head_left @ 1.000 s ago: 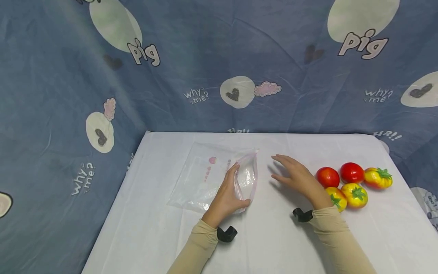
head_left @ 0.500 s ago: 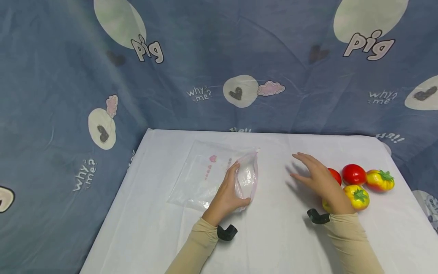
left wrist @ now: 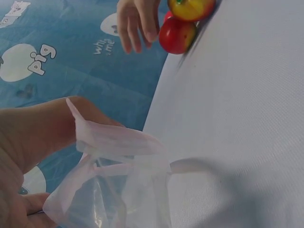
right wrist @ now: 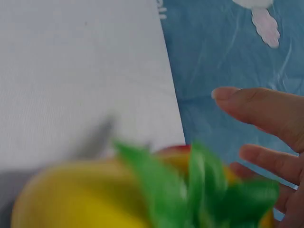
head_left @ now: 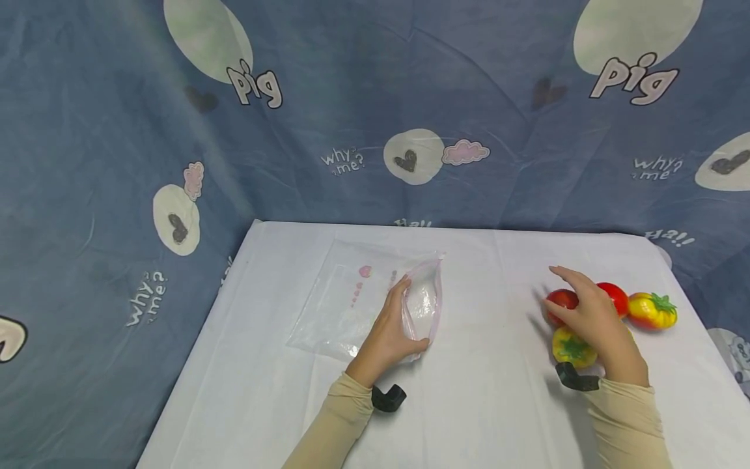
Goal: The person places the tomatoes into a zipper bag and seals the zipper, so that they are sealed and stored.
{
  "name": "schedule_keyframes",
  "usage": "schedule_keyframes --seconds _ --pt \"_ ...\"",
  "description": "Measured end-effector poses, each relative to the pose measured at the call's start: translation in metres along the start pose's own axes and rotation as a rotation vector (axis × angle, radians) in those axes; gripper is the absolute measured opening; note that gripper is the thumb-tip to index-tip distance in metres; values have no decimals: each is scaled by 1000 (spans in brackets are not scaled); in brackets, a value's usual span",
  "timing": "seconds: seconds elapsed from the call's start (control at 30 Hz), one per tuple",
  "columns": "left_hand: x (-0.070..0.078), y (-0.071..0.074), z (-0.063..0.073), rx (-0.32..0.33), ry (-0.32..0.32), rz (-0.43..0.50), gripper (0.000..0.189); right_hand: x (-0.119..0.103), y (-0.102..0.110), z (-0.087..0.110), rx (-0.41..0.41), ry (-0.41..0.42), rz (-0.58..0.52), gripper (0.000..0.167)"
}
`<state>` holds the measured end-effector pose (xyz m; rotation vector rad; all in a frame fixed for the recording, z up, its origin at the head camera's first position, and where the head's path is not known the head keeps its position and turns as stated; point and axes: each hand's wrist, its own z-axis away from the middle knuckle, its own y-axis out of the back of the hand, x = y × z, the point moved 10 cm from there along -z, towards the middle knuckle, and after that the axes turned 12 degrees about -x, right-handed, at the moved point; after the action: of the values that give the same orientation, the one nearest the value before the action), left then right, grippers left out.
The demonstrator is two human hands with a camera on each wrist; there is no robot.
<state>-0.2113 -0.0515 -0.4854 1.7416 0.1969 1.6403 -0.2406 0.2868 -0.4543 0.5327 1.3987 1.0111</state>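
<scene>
My left hand (head_left: 387, 329) holds the mouth of a clear zip bag (head_left: 328, 312) with pink print, fingers at one edge and thumb near the lower corner. The bag lies flat on the white table and its pink-edged mouth gapes to the right. In the left wrist view the bag's pink rim (left wrist: 123, 140) crosses in front of the hand. Over the fruit at the right hovers my right hand (head_left: 600, 326), fingers spread and holding nothing. Beneath and beside it are a round red fruit (head_left: 560, 301) and a yellow fruit (head_left: 571, 348) with green leaves.
Another red fruit (head_left: 616, 298) and a yellow-red leafy one (head_left: 652, 311) sit farther right; the hand hides another yellow fruit almost wholly. A blue printed curtain (head_left: 351, 98) hangs behind the white table (head_left: 469, 417).
My right hand has moved right, from the middle of the table to above the fruit, fingers still spread. The left hand and the bag have stayed in place.
</scene>
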Motion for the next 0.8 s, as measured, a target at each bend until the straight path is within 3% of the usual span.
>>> schedule_keyframes --seconds 0.2,0.53,0.8 --pt "-1 0 -1 5 9 1 118 25 -4 9 -41 -110 -32 78" --pt "-1 -1 -1 10 8 -17 118 47 -12 14 -102 -185 -68 89" --pt "-1 0 -1 13 6 -13 117 52 -14 11 -154 -197 -95 94"
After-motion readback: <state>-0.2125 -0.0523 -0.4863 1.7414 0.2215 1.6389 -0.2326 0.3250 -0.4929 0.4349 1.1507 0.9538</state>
